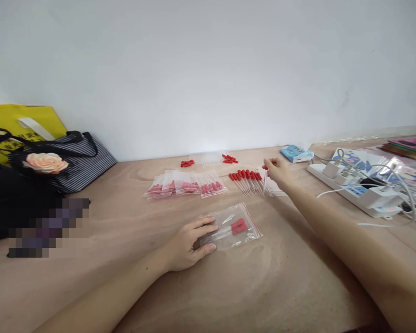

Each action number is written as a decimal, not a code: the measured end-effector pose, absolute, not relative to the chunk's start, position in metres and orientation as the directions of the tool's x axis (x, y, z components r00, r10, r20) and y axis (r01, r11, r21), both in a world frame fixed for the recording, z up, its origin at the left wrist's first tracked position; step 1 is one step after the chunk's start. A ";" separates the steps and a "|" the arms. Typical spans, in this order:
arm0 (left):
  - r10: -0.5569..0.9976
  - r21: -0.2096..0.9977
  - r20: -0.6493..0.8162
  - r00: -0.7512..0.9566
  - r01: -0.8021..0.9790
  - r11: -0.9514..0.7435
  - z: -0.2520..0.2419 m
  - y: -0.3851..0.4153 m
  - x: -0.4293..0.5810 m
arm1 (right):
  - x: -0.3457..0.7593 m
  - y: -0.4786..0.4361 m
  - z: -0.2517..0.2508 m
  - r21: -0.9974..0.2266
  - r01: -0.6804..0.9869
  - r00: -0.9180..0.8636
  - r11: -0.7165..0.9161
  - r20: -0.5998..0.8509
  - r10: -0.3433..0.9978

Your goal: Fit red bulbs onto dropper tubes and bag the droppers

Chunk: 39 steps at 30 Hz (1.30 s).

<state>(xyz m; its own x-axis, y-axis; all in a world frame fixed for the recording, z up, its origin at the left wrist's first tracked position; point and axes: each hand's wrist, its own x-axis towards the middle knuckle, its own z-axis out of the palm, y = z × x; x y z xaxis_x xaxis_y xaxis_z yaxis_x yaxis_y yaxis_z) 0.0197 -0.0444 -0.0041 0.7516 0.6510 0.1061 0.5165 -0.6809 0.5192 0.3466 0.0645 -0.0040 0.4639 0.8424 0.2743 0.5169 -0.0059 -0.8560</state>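
Note:
A clear zip bag (pixel 225 241) lies on the table in front of me, with red-bulbed droppers (pixel 239 226) inside. My left hand (pixel 194 243) rests over the bag's left end, its fingers and thumb spread apart. Farther off to the right, my right hand (pixel 276 170) pinches the red bulb of a dropper (pixel 265 181), whose thin clear stem points down. Beside it, a fanned row of loose droppers (pixel 246 178) has the red bulbs pointing away from me. Some clear plastic behind my right hand is partly hidden.
Several filled zip bags (pixel 185 184) overlap left of the loose droppers. Small red bulbs (pixel 187 163) and clear stems (pixel 212 159) lie near the wall. A power strip (pixel 357 189) with cables and a blue tissue pack (pixel 296 153) are at right; bags, including a striped bag (pixel 86 164), stand left.

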 end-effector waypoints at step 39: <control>0.666 0.481 0.099 0.739 0.551 -0.682 0.001 -0.046 0.023 | 0.261 -0.043 -0.023 -0.997 -0.014 -0.212 -0.080 -0.076 0.974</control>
<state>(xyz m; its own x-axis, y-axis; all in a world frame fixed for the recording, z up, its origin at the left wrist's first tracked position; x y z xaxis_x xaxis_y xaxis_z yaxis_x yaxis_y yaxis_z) 0.0229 -0.0459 0.0006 0.7391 0.6664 0.0987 0.5510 -0.6822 0.4806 0.2606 -0.0430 -0.0227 -0.2123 0.9743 -0.0756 -0.0140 -0.0804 -0.9967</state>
